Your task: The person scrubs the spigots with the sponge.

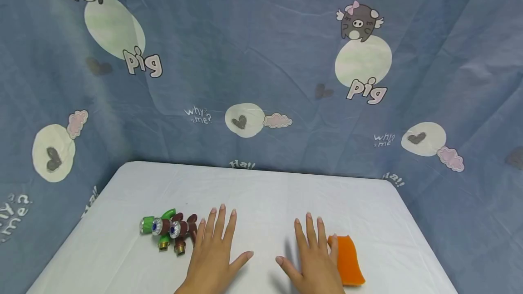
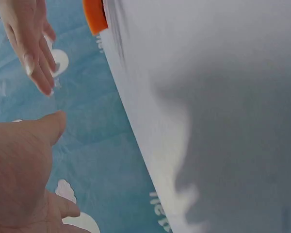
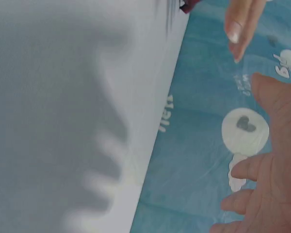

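Orange sponge [image 1: 349,262], lying on the white surface [image 1: 261,198], looks light and soft, probably best pinched across its long edges. Left of the sponge sit brown-and-green valves [image 1: 165,226], likely stiffer and heavier. Left hand [image 1: 212,257] and right hand [image 1: 318,267], left of the sponge, spread their fingers, holding nothing. The right hand hides the sponge's left edge; wrist views crop it.

Glossy valves [image 1: 165,227], matt orange piece [image 1: 348,261]

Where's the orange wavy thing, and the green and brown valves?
Orange wavy thing [image 1: 349,262]: head view, on its broad face.
Green and brown valves [image 1: 165,227]: head view, on a brown part.
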`<action>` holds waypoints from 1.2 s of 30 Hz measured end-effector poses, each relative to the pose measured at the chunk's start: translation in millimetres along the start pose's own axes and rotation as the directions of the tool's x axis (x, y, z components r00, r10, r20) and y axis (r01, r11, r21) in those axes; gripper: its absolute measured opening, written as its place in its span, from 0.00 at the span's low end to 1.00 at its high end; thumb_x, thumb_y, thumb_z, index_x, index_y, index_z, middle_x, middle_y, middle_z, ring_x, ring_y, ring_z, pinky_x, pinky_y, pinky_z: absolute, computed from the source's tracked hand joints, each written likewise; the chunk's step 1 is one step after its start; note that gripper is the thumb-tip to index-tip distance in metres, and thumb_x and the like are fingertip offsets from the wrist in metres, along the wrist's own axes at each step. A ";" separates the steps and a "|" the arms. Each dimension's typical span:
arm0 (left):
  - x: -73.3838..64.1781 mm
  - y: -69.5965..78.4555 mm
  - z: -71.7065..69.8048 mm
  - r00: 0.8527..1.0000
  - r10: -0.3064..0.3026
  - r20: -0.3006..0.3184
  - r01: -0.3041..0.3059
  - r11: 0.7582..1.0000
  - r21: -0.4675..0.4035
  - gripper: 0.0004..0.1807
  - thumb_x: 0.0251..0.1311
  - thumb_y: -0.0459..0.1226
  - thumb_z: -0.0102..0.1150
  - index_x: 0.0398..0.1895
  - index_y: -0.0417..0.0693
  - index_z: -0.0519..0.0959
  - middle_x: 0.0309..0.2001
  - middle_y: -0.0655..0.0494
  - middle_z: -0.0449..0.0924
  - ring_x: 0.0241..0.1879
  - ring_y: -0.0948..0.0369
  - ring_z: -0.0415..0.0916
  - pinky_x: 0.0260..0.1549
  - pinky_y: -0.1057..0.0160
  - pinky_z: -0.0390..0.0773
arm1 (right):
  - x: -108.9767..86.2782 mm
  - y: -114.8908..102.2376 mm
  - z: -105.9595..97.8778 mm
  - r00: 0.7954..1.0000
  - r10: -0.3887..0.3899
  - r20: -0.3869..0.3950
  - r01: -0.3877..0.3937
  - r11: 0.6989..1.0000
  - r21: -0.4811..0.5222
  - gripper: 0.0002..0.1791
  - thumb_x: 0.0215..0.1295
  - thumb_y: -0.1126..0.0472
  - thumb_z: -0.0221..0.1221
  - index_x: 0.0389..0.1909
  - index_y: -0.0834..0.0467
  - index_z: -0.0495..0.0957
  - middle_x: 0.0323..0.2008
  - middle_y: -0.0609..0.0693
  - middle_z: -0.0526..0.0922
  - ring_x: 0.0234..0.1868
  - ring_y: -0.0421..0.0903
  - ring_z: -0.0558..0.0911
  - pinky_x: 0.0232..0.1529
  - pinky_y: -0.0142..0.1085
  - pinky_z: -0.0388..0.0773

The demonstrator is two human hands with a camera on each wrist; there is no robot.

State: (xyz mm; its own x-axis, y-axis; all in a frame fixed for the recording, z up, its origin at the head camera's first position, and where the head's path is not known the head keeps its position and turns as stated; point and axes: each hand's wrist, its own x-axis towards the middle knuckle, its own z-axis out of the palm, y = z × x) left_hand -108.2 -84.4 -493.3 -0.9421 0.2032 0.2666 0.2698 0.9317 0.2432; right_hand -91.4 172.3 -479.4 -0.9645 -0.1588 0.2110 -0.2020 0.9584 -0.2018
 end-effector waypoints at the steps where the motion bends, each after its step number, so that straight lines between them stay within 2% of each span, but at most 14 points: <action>1: 0.2 -3.1 -0.5 1.000 -0.006 0.003 0.006 1.000 0.009 0.58 0.61 0.69 0.63 0.83 0.43 0.57 0.82 0.36 0.48 0.80 0.38 0.45 0.76 0.34 0.46 | -0.3 2.0 -0.8 1.000 0.010 -0.005 -0.010 1.000 0.003 0.52 0.65 0.28 0.61 0.81 0.54 0.62 0.83 0.59 0.52 0.81 0.65 0.48 0.69 0.76 0.47; 6: 1.0 -22.7 -7.2 0.999 -0.051 0.008 0.051 0.999 0.009 0.58 0.58 0.64 0.70 0.82 0.41 0.58 0.81 0.34 0.48 0.80 0.36 0.44 0.75 0.33 0.45 | -3.8 16.1 -4.4 0.996 0.093 0.005 -0.093 0.995 0.035 0.53 0.65 0.30 0.64 0.82 0.55 0.60 0.83 0.61 0.50 0.81 0.67 0.47 0.68 0.78 0.47; 11: -1.2 -44.0 -13.3 0.994 -0.108 0.006 0.108 0.994 -0.007 0.60 0.57 0.59 0.74 0.83 0.39 0.55 0.81 0.31 0.46 0.79 0.34 0.42 0.74 0.31 0.44 | -8.9 36.5 -8.6 0.977 0.202 0.075 -0.205 0.977 0.048 0.55 0.65 0.32 0.65 0.82 0.59 0.57 0.82 0.67 0.47 0.80 0.71 0.44 0.67 0.80 0.44; 14: -3.6 -55.4 -14.8 0.993 -0.120 -0.003 0.120 0.992 -0.026 0.60 0.57 0.57 0.75 0.82 0.37 0.54 0.81 0.29 0.45 0.79 0.32 0.42 0.74 0.30 0.44 | -10.5 49.5 -9.6 0.952 0.277 0.133 -0.284 0.958 0.037 0.56 0.65 0.33 0.66 0.82 0.61 0.55 0.81 0.70 0.45 0.79 0.74 0.42 0.65 0.82 0.42; 18: -6.8 -70.2 -15.9 0.992 -0.117 -0.047 0.115 0.993 -0.025 0.59 0.56 0.54 0.76 0.81 0.35 0.55 0.79 0.25 0.48 0.77 0.30 0.44 0.71 0.28 0.45 | -10.5 63.4 -7.6 0.903 0.384 0.195 -0.392 0.920 0.003 0.58 0.63 0.35 0.69 0.82 0.63 0.54 0.80 0.74 0.43 0.77 0.77 0.43 0.65 0.82 0.43; 20: -7.7 -76.5 -16.7 0.991 -0.119 -0.062 0.118 0.993 -0.019 0.57 0.57 0.52 0.76 0.80 0.33 0.56 0.78 0.24 0.50 0.76 0.29 0.46 0.70 0.26 0.46 | -10.7 69.3 -4.8 0.879 0.427 0.211 -0.431 0.902 -0.030 0.59 0.62 0.36 0.70 0.81 0.65 0.54 0.79 0.75 0.43 0.76 0.79 0.48 0.66 0.82 0.48; 23: -8.9 -84.1 -18.2 0.989 -0.137 -0.060 0.137 0.991 -0.008 0.54 0.59 0.49 0.75 0.79 0.30 0.57 0.76 0.21 0.50 0.75 0.28 0.46 0.70 0.26 0.45 | -12.2 76.2 0.6 0.863 0.455 0.220 -0.455 0.889 -0.054 0.57 0.61 0.38 0.71 0.79 0.67 0.56 0.77 0.78 0.47 0.71 0.79 0.58 0.62 0.80 0.60; 26: -9.0 -89.5 -21.9 0.987 -0.154 -0.046 0.154 0.988 -0.005 0.48 0.62 0.43 0.73 0.76 0.26 0.59 0.74 0.19 0.52 0.74 0.26 0.48 0.70 0.25 0.47 | -15.4 81.7 6.1 0.865 0.448 0.228 -0.448 0.892 -0.053 0.54 0.60 0.40 0.72 0.76 0.69 0.61 0.74 0.81 0.53 0.63 0.78 0.69 0.54 0.75 0.73; 29: -7.0 -93.6 -27.0 0.985 -0.171 -0.022 0.171 0.985 0.005 0.41 0.63 0.38 0.71 0.71 0.22 0.64 0.71 0.15 0.55 0.72 0.23 0.52 0.69 0.25 0.54 | -18.0 84.3 8.9 0.884 0.422 0.201 -0.419 0.906 -0.058 0.49 0.60 0.45 0.74 0.73 0.69 0.67 0.66 0.81 0.65 0.52 0.74 0.77 0.45 0.69 0.80; 33: -5.1 -99.4 -33.0 0.990 -0.142 -0.012 0.142 0.990 0.017 0.34 0.60 0.33 0.72 0.64 0.18 0.70 0.64 0.14 0.63 0.67 0.22 0.58 0.67 0.26 0.60 | -18.5 82.8 7.3 0.904 0.404 0.139 -0.395 0.915 -0.084 0.42 0.61 0.53 0.75 0.71 0.67 0.71 0.53 0.75 0.75 0.44 0.66 0.78 0.38 0.60 0.84; 36: -4.5 -102.3 -35.0 0.994 -0.101 -0.037 0.102 0.994 0.033 0.32 0.55 0.33 0.77 0.58 0.21 0.75 0.59 0.18 0.71 0.64 0.24 0.65 0.64 0.27 0.65 | -17.6 80.6 7.1 0.899 0.419 0.128 -0.411 0.908 -0.086 0.41 0.61 0.54 0.75 0.71 0.66 0.72 0.49 0.73 0.76 0.43 0.64 0.77 0.38 0.58 0.84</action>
State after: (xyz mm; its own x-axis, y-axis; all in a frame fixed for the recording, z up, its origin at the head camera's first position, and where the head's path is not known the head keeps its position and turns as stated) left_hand -124.7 -191.1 -486.8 -0.9566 0.0971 0.2747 0.1655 0.9571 0.2379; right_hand -91.8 250.8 -506.2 -0.9735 0.2282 -0.0176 0.2274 0.9556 -0.1876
